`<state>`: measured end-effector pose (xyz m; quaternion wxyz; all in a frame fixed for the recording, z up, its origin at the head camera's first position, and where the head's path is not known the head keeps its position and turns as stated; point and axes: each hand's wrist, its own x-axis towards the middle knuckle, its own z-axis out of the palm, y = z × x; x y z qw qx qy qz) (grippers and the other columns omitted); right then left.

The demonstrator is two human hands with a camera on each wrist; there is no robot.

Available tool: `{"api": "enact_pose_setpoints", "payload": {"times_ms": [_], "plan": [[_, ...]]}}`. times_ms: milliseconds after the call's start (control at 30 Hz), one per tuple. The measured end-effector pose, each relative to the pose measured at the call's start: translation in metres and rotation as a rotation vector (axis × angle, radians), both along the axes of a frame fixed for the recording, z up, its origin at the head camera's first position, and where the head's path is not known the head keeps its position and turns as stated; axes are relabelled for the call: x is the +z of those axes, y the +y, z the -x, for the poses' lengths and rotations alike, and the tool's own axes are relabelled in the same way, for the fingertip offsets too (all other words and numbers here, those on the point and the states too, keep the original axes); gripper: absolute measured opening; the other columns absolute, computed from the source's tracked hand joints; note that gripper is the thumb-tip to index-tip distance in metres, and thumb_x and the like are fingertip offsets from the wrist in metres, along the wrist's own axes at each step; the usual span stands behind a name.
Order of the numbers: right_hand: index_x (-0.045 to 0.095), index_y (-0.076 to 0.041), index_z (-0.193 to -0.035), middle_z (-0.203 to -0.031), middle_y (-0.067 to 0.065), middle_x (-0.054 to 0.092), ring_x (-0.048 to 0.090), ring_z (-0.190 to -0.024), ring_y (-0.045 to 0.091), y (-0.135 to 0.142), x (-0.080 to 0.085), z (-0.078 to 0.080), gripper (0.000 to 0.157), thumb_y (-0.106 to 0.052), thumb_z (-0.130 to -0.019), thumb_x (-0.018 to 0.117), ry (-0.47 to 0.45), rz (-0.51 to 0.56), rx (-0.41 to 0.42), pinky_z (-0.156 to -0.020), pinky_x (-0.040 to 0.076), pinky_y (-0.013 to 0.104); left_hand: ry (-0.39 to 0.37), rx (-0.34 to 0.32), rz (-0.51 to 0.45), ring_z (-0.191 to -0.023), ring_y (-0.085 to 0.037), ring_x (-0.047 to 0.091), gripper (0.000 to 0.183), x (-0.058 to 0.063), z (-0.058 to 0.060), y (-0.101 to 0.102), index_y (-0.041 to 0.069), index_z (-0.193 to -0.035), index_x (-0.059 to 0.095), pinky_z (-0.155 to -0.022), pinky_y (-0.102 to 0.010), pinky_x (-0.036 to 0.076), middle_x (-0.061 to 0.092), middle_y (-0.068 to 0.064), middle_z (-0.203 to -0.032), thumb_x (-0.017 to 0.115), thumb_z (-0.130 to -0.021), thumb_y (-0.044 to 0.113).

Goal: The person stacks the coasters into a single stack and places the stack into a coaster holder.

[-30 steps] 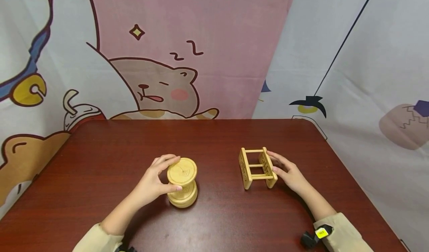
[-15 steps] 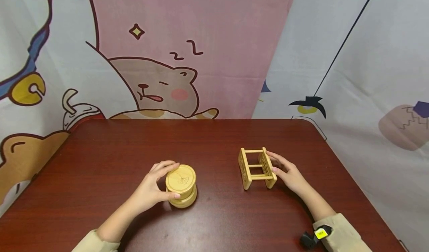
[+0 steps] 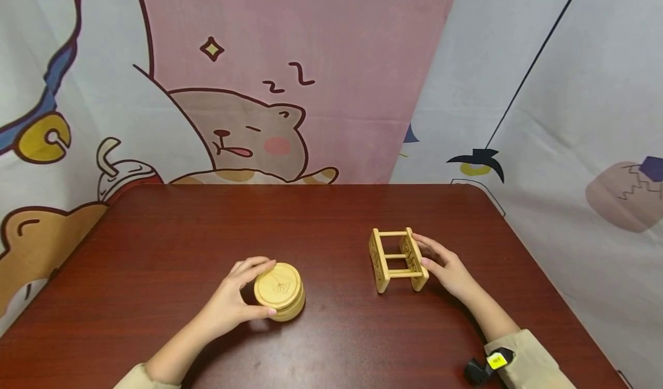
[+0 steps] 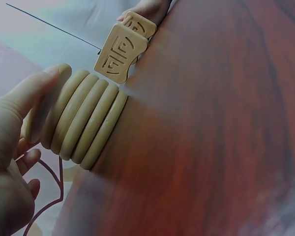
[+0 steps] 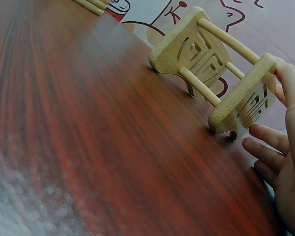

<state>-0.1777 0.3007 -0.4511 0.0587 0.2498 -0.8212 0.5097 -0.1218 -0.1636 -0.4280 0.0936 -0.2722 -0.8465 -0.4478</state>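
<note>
My left hand (image 3: 225,301) grips a round wooden coaster (image 3: 278,285) by its edge, thumb on the near side and fingers on the far side. A leaf design is engraved on its top. Directly below sits a stack of several like coasters (image 4: 86,120). In the left wrist view the held coaster is slightly tilted against the stack's top. My right hand (image 3: 452,271) touches the outer side panel of a wooden coaster rack (image 3: 396,256) with thumb and a finger. In the right wrist view its lower fingers (image 5: 268,140) are loose beside the panel. The rack has cut-out panels joined by rods.
Both things stand on a dark red-brown table (image 3: 331,343), the stack left of the rack with bare wood between them. A printed cloth (image 3: 362,78) hangs behind the table. A black device (image 3: 487,366) is strapped at the right wrist.
My left hand has lowered the coaster and brought it slightly towards me, closing the gap above the stack. My right hand and the rack have stayed in place.
</note>
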Motion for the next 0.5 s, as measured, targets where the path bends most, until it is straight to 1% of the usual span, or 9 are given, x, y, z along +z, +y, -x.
{"api": "enact_pose_setpoints", "payload": {"times_ms": [300,500], "plan": [[0.042,0.001,-0.142,-0.127,0.026,0.054,0.054,-0.112,0.01,-0.0006,-0.0002,0.0004,0.049,0.005,-0.094,0.052,0.003,0.018,0.014,-0.087,0.042,0.018,-0.063,-0.008,-0.006,-0.118,-0.016,0.04,0.084,-0.0014,0.0006,0.0008,0.008,-0.133,0.057,-0.093,-0.055,0.034,0.05,0.006,-0.132,0.091,-0.059,0.03],[0.042,0.0,-0.142,-0.127,0.025,0.054,0.053,-0.112,0.008,0.0001,-0.0007,0.0005,0.049,0.005,-0.094,0.052,0.0,0.012,0.007,-0.087,0.042,0.019,-0.031,-0.023,0.024,-0.115,-0.017,0.042,0.082,-0.0046,0.0008,0.0,0.007,-0.132,0.058,-0.091,-0.052,0.036,0.051,0.005,-0.131,0.09,-0.061,0.033]]}}
